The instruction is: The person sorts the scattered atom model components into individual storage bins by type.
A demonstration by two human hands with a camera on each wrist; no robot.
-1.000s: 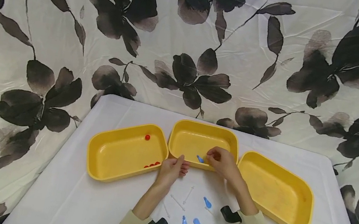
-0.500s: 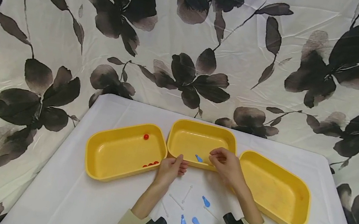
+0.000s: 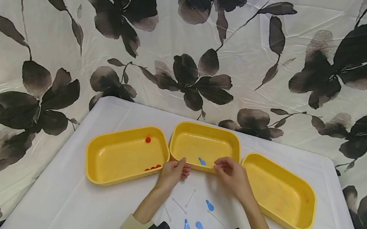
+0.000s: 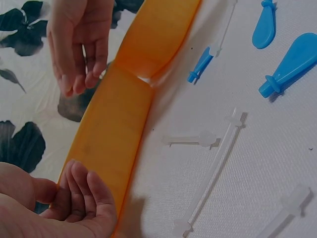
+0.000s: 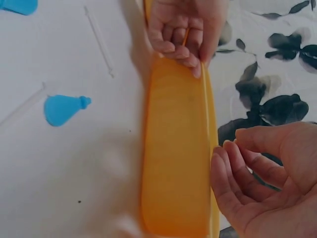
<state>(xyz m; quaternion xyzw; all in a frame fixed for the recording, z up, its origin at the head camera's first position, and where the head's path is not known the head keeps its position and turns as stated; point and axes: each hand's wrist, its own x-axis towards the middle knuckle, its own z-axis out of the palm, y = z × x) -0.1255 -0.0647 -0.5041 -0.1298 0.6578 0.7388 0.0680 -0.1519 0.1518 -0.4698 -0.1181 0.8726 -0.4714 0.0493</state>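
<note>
My left hand [image 3: 172,173] pinches the near rim of the middle yellow tray [image 3: 197,143]. In the left wrist view its thumb lies over the rim, with the fingers [image 4: 89,193] curled against the outer wall. My right hand [image 3: 233,176] is over the right end of the same rim. Its fingers are loosely bent and hold nothing; in the right wrist view the fingertips [image 5: 218,158] lie right by the rim. Inside the middle tray is one blue teardrop-shaped piece [image 3: 202,161] with a narrow neck.
Three similar blue pieces [image 3: 200,226] and several thin whitish plastic sticks [image 3: 179,206] lie on the white-covered table [image 3: 87,212] between my forearms. The left yellow tray [image 3: 114,155] holds several red pieces [image 3: 148,140]. A third yellow tray [image 3: 283,192] stands at the right.
My right hand has drawn back from inside the middle tray toward its near rim, slightly to the right. The left hand stays at the rim. The view has shifted slightly.
</note>
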